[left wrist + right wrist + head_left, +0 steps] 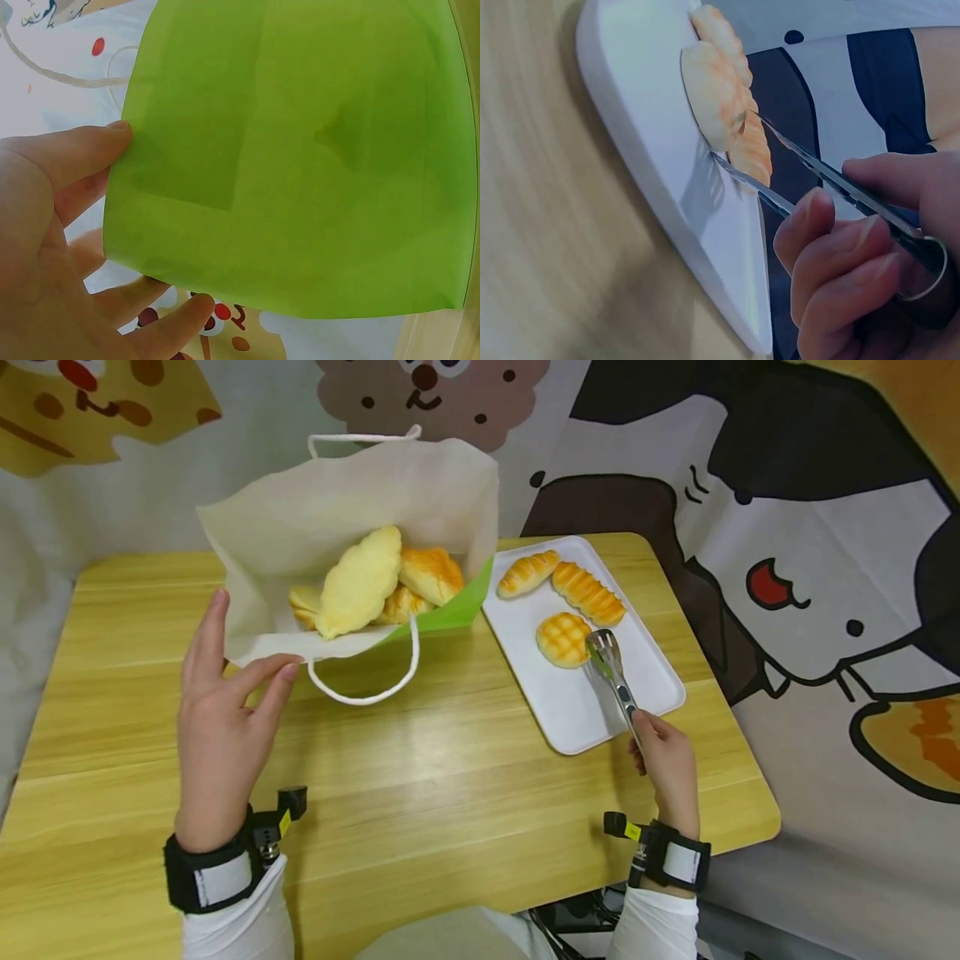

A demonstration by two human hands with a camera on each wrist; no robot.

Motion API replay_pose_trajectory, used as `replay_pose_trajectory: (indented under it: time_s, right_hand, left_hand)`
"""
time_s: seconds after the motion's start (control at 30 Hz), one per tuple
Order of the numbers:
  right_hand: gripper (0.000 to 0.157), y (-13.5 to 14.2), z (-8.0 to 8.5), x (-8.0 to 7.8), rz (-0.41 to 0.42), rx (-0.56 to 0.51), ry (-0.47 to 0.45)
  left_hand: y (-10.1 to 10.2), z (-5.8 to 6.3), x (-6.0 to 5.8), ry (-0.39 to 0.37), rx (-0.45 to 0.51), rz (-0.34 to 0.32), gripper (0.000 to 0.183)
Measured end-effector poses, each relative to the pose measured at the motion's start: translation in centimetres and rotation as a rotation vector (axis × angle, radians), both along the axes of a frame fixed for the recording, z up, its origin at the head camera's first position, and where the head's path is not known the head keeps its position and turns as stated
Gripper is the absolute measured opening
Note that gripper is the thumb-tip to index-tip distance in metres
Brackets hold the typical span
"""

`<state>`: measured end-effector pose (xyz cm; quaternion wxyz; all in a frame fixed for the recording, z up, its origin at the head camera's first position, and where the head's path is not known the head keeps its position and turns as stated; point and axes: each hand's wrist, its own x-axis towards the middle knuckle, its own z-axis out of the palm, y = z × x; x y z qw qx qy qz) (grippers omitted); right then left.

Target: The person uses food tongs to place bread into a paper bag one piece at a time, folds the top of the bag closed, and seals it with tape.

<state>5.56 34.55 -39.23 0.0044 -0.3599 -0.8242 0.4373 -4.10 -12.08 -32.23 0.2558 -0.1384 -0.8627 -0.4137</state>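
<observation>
"Where does the paper bag (pixel 450 485) stand?"
"Left of centre on the surface (pixel 420 793), with one handle (pixel 363 699) before it and a hanging cloth (pixel 150 518) behind."
"What's inside?"
"A pile of bread. The topmost bun (pixel 362 581) lies over others, another bun (pixel 431 575) at its right."
"And beside the bag?"
"The tray (pixel 555 714), on the right. A left roll (pixel 528 574) and a right roll (pixel 588 593) lie at the back, a third piece (pixel 562 639) before them, tong tips at its right edge."
"The hands?"
"Left hand (pixel 225 718) at the bag's near left corner; right hand (pixel 666 756) on the tongs (pixel 617 677), by the tray's near end."
</observation>
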Motion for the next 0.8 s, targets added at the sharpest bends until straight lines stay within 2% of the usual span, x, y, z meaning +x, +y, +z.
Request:
replay_pose_trajectory:
  time_s: [0.33,0.47,0.6,0.8]
  right_hand:
    - [0.059,0.0,0.4,-1.4,0.072,-0.006,-0.073]
    - [0.056,-0.4,0.5,-2.0,0.069,0.0,-0.103]
    - [0.05,-0.9,0.2,-2.1,0.037,0.01,-0.083]
    - [0.044,-1.1,-0.8,-1.8,-0.017,-0.028,-0.007]
  left_hand:
    - [0.2,0.1,-0.1,0.004,0.01,-0.003,0.011]
    - [0.4,0.5,0.0,0.002,0.023,0.01,0.012]
    - [0.3,0.4,0.0,-0.003,0.024,0.016,0.011]
    - [0.1,0.1,-0.1,-0.015,0.003,0.013,0.012]
